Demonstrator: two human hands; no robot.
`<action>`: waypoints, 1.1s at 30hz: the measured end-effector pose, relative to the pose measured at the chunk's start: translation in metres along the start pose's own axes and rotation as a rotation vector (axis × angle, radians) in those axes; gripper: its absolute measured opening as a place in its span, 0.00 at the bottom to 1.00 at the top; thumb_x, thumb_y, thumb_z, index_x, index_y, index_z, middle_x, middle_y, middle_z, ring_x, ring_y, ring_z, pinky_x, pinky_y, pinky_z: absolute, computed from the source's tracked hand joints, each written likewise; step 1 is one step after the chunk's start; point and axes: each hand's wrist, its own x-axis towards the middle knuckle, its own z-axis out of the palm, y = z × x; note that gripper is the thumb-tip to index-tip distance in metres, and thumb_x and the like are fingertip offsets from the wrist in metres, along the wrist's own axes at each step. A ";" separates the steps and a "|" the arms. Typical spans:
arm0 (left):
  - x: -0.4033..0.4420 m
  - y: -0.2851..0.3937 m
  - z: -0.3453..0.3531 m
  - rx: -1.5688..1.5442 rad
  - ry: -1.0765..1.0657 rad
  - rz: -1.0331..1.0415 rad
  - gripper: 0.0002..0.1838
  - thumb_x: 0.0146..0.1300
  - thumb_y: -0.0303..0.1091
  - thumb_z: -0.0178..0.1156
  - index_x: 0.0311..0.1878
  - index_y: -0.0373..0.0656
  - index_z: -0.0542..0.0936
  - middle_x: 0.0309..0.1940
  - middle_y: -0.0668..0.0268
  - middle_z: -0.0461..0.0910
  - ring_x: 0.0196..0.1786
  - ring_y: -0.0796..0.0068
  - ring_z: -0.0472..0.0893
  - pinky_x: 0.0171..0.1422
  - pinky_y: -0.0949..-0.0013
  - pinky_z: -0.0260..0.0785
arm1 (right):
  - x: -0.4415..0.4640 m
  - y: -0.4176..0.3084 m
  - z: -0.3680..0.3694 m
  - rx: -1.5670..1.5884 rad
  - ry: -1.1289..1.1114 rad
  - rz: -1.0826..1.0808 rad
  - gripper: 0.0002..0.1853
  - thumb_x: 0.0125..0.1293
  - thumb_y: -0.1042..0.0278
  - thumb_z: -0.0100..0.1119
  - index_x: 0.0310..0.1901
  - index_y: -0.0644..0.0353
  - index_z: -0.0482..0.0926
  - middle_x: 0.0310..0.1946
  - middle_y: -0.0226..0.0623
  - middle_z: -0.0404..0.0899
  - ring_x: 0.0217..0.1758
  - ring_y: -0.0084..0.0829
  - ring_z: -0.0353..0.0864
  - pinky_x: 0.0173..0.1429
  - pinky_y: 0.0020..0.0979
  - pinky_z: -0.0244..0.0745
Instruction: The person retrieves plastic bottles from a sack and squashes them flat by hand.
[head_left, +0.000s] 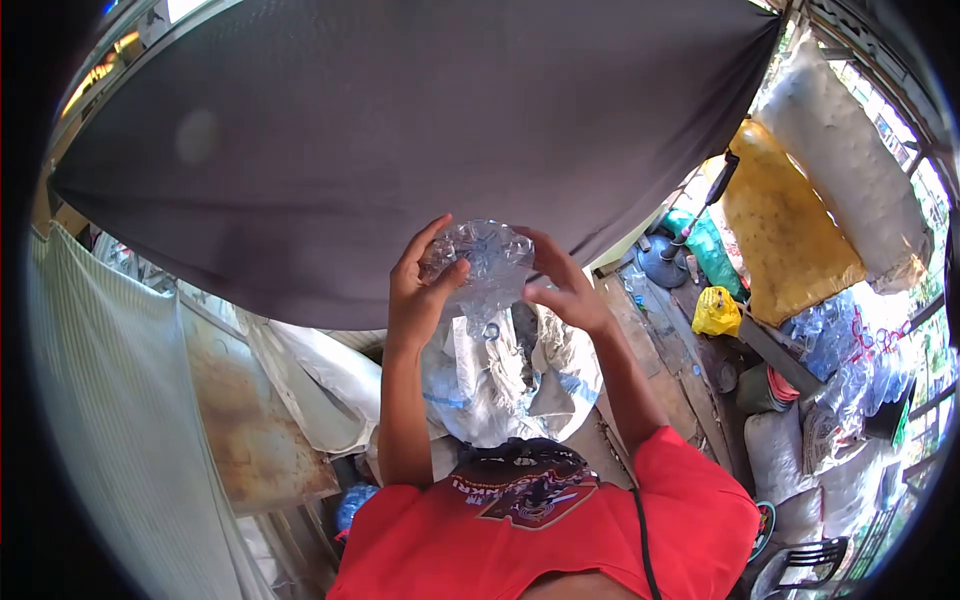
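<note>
A crumpled clear plastic bottle [485, 255] is held up in front of the dark cloth, between my two hands. Its base faces up, and the narrow neck with its open ring points down. My left hand [425, 285] grips the bottle's left side, the thumb pressed across its front. On the other side, my right hand [568, 292] curls around the bottle, with its fingertips partly hidden behind the plastic. Below the bottle lies a large white woven sack [470, 385] with blue stripes, its top bunched up.
A dark cloth [420, 130] hangs ahead. To the left are a pale striped curtain [120, 370] and a rusty panel [245, 420]. On the right stand a stained yellow foam pad [785, 225], a yellow plastic bag [716, 312], filled sacks [778, 450] and clear plastic [830, 335].
</note>
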 end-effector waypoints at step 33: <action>-0.135 -0.105 -0.098 -0.451 -0.248 -0.508 0.46 0.48 0.62 0.69 0.64 0.42 0.68 0.58 0.57 0.73 0.57 0.58 0.77 0.63 0.57 0.69 | -0.082 0.088 0.126 -0.551 0.066 -0.201 0.23 0.49 0.88 0.49 0.45 0.53 0.76 0.47 0.40 0.76 0.42 0.49 0.81 0.39 0.40 0.80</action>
